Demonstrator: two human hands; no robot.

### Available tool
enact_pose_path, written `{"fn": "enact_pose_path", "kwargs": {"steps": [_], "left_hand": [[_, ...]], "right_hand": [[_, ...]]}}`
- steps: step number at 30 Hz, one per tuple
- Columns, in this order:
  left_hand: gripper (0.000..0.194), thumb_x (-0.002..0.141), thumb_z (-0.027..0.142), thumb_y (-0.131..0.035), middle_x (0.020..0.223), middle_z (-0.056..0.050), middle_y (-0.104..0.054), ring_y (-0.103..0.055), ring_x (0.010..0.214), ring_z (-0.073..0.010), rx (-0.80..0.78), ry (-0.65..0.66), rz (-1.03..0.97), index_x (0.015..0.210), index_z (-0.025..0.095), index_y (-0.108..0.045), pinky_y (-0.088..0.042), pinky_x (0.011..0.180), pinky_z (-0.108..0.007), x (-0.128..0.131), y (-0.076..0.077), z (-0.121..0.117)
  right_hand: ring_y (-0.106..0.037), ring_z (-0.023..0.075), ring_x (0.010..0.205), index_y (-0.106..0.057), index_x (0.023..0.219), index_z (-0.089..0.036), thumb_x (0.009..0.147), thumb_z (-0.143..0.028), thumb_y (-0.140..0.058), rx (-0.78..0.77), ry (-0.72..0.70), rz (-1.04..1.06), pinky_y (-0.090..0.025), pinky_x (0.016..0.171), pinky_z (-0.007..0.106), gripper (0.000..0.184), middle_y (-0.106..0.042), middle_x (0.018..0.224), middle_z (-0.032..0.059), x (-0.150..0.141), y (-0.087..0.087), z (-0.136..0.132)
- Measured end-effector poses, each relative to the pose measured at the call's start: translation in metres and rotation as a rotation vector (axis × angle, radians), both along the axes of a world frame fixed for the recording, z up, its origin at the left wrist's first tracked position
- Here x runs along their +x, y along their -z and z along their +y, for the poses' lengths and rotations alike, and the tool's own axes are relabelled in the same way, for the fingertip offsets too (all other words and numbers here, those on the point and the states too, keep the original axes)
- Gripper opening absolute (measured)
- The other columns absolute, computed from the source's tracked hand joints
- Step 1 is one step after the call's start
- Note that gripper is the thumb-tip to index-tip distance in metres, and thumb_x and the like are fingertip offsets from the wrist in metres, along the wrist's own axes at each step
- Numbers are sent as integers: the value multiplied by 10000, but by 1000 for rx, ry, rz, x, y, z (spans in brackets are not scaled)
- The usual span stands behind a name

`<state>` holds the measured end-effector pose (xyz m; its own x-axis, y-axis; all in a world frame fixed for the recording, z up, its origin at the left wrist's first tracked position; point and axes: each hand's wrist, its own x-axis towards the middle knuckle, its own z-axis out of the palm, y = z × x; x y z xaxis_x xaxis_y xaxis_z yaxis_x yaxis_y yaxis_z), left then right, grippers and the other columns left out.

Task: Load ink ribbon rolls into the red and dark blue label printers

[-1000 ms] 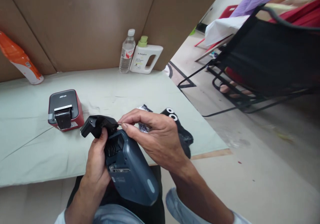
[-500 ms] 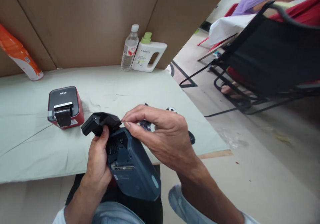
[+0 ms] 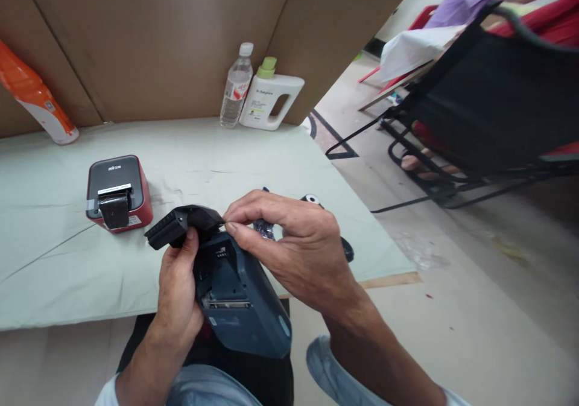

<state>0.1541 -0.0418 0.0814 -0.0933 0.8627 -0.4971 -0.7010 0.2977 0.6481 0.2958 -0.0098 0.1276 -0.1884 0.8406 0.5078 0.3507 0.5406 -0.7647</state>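
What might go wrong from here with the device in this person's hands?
The device juts past the edge of the table; the left hand seems to bear most of its weight, so it might slip and drop.

The right hand pinches right by the corner of the raised lid; forcing it there might strain the lid.

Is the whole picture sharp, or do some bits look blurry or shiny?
In the head view, the black chair at right looks smeared and stretched; the small print on the dark blue device is too soft to read; the brown panel shows a faint pale sheen; the red-and-black printer looks clearer.
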Motion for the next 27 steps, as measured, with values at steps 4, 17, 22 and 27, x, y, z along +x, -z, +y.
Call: {"fn": "enact_pose_path", "kwargs": {"steps": [4, 17, 22, 27], "left_hand": [[499, 638, 501, -975, 924, -66, -828, -783, 1025, -306, 19, -69, 54, 967, 170, -798, -609, 922, -397, 1, -1, -1], [469, 637, 507, -976, 905, -21, -817, -767, 980, -249, 51, -212, 215, 957, 210, -807, -600, 903, -356, -8, 2, -2], [494, 601, 524, -986, 897, -26, -817, -772, 940, -245, 50, -242, 228, 925, 202, -799, -607, 866, -344, -9, 2, -2], [458, 646, 493, -972, 901, -11, -818, -781, 913, -237, 86, -272, 223, 972, 217, -804, -609, 883, -352, -13, 4, 3]], "right_hand": [[-723, 171, 769, -725, 814, -232, 915, -97, -678, -16, 42, 68, -597, 732, 303, 175, -762, 814, 2, 2, 5, -5], [-746, 210, 869, -728, 863, -221, 958, -167, -688, -145, 62, 257, -619, 770, 339, 116, -769, 893, 46, 6, 30, -25], [-723, 208, 956, -704, 898, -228, 988, -180, -655, -145, 54, 265, -601, 831, 342, 114, -751, 986, 53, 4, 30, -28], [-689, 237, 1156, -657, 940, -234, 1024, -240, -618, -195, 46, 283, -585, 986, 407, 93, -713, 1223, 90, -7, 39, -38]]}}
